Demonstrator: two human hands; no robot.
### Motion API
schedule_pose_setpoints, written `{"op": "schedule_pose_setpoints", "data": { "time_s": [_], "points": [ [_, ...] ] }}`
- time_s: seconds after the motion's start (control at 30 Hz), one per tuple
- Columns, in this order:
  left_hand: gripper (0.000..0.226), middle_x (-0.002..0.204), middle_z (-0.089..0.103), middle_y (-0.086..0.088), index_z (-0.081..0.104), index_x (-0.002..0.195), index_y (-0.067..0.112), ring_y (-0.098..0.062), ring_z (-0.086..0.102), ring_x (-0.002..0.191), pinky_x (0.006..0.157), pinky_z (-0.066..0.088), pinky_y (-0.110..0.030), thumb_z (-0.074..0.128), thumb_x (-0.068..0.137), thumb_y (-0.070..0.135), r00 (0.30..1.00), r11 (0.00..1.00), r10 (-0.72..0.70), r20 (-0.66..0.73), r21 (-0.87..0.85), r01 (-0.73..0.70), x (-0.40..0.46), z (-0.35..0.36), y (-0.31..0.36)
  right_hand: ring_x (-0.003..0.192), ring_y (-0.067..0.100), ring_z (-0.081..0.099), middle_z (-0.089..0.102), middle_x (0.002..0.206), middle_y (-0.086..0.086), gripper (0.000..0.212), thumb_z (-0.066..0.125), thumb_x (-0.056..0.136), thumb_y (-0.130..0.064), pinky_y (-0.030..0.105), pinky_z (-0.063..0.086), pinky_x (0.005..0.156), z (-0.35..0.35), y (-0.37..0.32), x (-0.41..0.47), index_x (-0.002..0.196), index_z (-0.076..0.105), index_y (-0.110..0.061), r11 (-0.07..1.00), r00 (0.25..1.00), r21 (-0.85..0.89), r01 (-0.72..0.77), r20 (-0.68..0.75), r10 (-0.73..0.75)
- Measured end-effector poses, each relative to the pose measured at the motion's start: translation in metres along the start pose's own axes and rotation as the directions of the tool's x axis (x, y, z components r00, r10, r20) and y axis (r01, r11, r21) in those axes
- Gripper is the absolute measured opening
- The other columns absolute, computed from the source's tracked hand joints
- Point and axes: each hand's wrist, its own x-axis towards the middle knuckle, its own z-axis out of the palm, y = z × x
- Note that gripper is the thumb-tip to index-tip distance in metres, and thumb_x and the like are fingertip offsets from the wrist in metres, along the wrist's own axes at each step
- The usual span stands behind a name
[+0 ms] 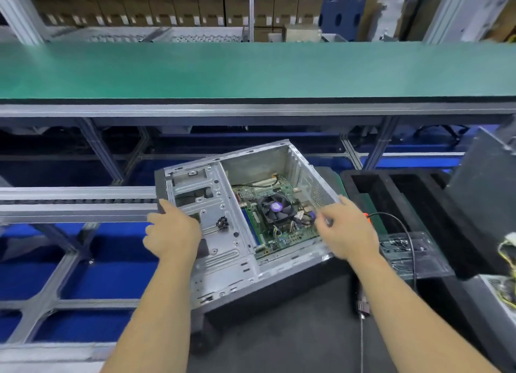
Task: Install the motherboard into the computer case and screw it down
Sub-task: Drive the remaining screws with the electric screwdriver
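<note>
Item: case (223, 233), open side up, lying skewed on a dark mat (279, 330); board (268, 213) with fan (275, 207) already sits inside, right half
Left hand (174, 233): fingers curled over the case's left edge, gripping it
Right hand (346, 230): at the case's right wall, fingers bent; blur hides whether it holds anything
Step, as judged: squaring or shifting the case. Advice: move both hands together, keep it flat so the board stays on its mounts, keep fingers off the fan
Screws: too small to tell
Surroundings: cabled tool (363, 305) beside the case; black foam tray (391, 185) right; green belt (251, 68) beyond; roller rail (78, 201) left; stacked cartons (139, 4) at back
</note>
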Motion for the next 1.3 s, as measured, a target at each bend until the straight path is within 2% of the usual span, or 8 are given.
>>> {"op": "schedule_pose_setpoints", "data": {
  "time_s": [0.1,0.23,0.37,0.77,0.93,1.0,1.1,1.3],
  "points": [
    [0.06,0.136,0.044,-0.025,0.028,0.147,0.007,-0.043,0.048,0.118,0.085,0.039,-0.045,0.035,0.1,0.044,1.0,1.0,-0.005,-0.017,0.031,0.006,-0.007,-0.003,-0.002,0.082,0.023,0.06,0.061,0.069,-0.003,0.03,0.051,0.094,-0.022,0.048,0.047,0.102,-0.007,0.002,0.016,0.066,0.061,-0.02,0.993,0.99,-0.07,0.099,-0.095,-0.106],
    [0.06,0.145,0.038,-0.015,0.03,0.148,0.017,-0.035,0.037,0.131,0.106,0.03,-0.05,0.029,0.1,0.053,0.928,0.942,0.332,-0.169,0.116,-0.316,0.003,-0.005,0.018,0.115,0.021,0.06,0.071,0.105,-0.005,0.023,0.056,0.094,-0.029,0.061,0.03,0.115,0.039,-0.021,-0.031,0.09,0.077,-0.021,0.986,0.94,-0.043,0.161,-0.297,-0.166],
    [0.054,0.159,0.03,-0.002,0.036,0.149,0.029,-0.024,0.028,0.145,0.116,0.026,-0.05,0.019,0.102,0.052,0.742,0.741,0.668,0.056,0.044,-0.67,0.027,0.004,0.034,0.074,0.02,0.059,0.062,0.068,-0.009,0.045,0.045,0.1,-0.041,0.048,0.04,0.097,0.069,-0.032,-0.059,0.063,0.065,-0.024,0.951,0.885,-0.148,0.272,-0.35,-0.307],
    [0.053,0.164,0.011,0.008,0.032,0.145,0.036,-0.014,0.005,0.15,0.114,0.024,-0.053,0.009,0.101,0.052,0.858,0.862,0.5,0.115,-0.157,-0.481,-0.006,0.009,0.031,0.056,0.017,0.033,0.031,0.049,-0.007,0.038,0.047,0.084,-0.028,0.036,0.034,0.075,0.044,0.002,-0.028,0.051,0.031,-0.021,0.899,0.858,-0.17,0.402,-0.271,-0.435],
    [0.067,0.166,-0.006,-0.003,0.009,0.158,0.026,-0.027,-0.008,0.152,0.118,0.012,-0.055,0.006,0.099,0.059,0.927,0.94,0.339,0.163,-0.084,-0.33,-0.059,0.026,0.041,0.068,0.024,0.05,0.057,0.061,0.006,0.042,0.032,0.078,-0.036,0.036,0.041,0.087,0.004,0.023,0.017,0.051,0.054,-0.012,0.948,0.958,-0.145,0.283,0.1,-0.27],
    [0.07,0.165,-0.005,-0.008,0.003,0.158,0.024,-0.032,-0.007,0.151,0.118,0.005,-0.055,0.006,0.098,0.061,0.927,0.938,0.347,0.144,-0.041,-0.344,-0.059,0.028,0.045,0.136,0.028,0.043,0.059,0.139,0.009,0.038,0.043,0.094,-0.032,0.037,0.025,0.118,0.007,0.026,0.017,0.109,0.077,-0.021,0.981,0.989,-0.151,0.125,0.095,-0.112],
    [0.06,0.165,0.008,-0.006,0.015,0.157,0.029,-0.029,0.003,0.152,0.119,0.008,-0.053,0.012,0.102,0.054,0.855,0.857,0.515,0.06,-0.058,-0.512,-0.02,0.016,0.053,0.156,0.032,-0.002,-0.006,0.17,0.008,0.079,0.057,0.099,-0.011,0.047,0.015,0.123,0.024,0.001,-0.019,0.163,0.015,-0.032,0.938,0.971,0.28,-0.204,-0.059,0.23],
    [0.046,0.109,0.063,0.003,0.063,0.101,0.022,-0.022,0.05,0.118,0.11,0.032,-0.041,0.021,0.105,0.04,0.622,0.623,0.778,0.086,0.027,-0.782,0.019,0.02,0.051,0.109,0.038,0.058,0.045,0.144,0.017,0.088,0.045,0.102,-0.006,0.034,0.044,0.08,0.048,-0.018,-0.032,0.161,-0.017,-0.023,0.764,0.894,0.508,-0.397,0.027,0.447]
  ]
}}
